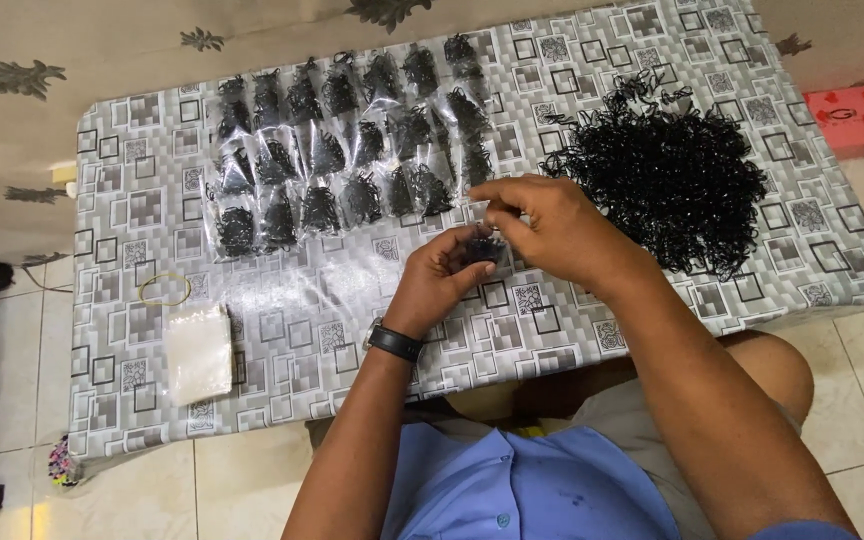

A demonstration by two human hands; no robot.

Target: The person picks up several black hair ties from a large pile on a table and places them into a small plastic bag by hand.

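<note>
My left hand (439, 280) and my right hand (544, 228) meet over the middle of the low table (282, 330). Together they hold a small clear bag (482, 245) with black elastic bands inside; the fingers of both hands pinch its top edge. A large loose heap of black elastic bands (670, 170) lies to the right of my hands. Several filled clear bags of black bands (347, 150) lie in rows at the table's far side.
A stack of empty clear bags (198, 352) lies at the near left, with a yellow rubber band (164, 289) beyond it. A red box (855, 117) sits off the table's right end. A patterned grey cloth covers the table; tiled floor surrounds it.
</note>
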